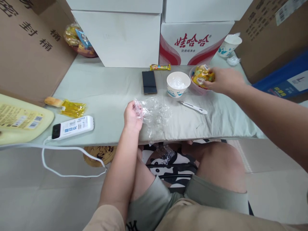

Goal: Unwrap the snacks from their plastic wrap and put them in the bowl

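My left hand [133, 116] is closed on a crinkled clear plastic bag [158, 110], which spreads over the table to the right and hangs past its front edge. At the back right, my right hand [226, 80] grips a yellow snack packet [201, 75] at a clear plastic bowl [198, 90]. More colourful wrappers show in the bowl beneath it. I cannot tell whether the packet is clear of the others. Left of the bowl stands a paper cup [177, 91] with crumpled clear plastic inside. A white utility knife [193, 107] lies in front of them.
Behind the cup lie a black phone [149, 82] and a small yellow snack stick [160, 67] by white boxes [120, 38]. At left are a bread roll [53, 101], yellow packets [73, 109], a white power strip [73, 127] with a cable, and a pale yellow jug [24, 120].
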Available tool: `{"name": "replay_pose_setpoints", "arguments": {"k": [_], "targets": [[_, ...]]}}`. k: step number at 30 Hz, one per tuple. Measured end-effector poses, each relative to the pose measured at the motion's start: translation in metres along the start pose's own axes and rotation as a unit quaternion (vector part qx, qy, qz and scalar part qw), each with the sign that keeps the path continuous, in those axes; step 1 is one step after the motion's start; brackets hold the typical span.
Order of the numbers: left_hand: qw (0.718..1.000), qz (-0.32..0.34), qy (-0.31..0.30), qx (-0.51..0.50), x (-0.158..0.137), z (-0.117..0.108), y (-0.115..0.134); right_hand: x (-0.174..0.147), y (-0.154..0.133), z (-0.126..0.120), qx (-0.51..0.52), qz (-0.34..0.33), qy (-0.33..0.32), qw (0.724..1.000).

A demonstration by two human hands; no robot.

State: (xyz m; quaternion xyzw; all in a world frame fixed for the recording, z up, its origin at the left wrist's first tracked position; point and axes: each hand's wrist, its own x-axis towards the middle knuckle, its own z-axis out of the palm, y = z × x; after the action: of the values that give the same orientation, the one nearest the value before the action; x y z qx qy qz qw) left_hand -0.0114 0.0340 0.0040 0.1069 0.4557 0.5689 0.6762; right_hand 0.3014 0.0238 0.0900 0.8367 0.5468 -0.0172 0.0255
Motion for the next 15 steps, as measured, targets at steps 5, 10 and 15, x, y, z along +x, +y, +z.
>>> {"name": "replay_pose_setpoints", "arguments": {"k": [5,10,15], "targets": [[1.0,-0.003,0.007,0.002,0.0,0.001,-0.001,0.019,0.002,0.002,0.07,-0.044,-0.028,0.996],[1.0,0.001,0.019,0.006,-0.001,0.001,0.001,0.005,-0.001,-0.002,0.061,-0.124,0.068,0.988],[1.0,-0.003,0.007,0.011,-0.001,0.0,0.003,-0.007,0.003,0.006,-0.025,-0.173,0.137,0.975]]}}
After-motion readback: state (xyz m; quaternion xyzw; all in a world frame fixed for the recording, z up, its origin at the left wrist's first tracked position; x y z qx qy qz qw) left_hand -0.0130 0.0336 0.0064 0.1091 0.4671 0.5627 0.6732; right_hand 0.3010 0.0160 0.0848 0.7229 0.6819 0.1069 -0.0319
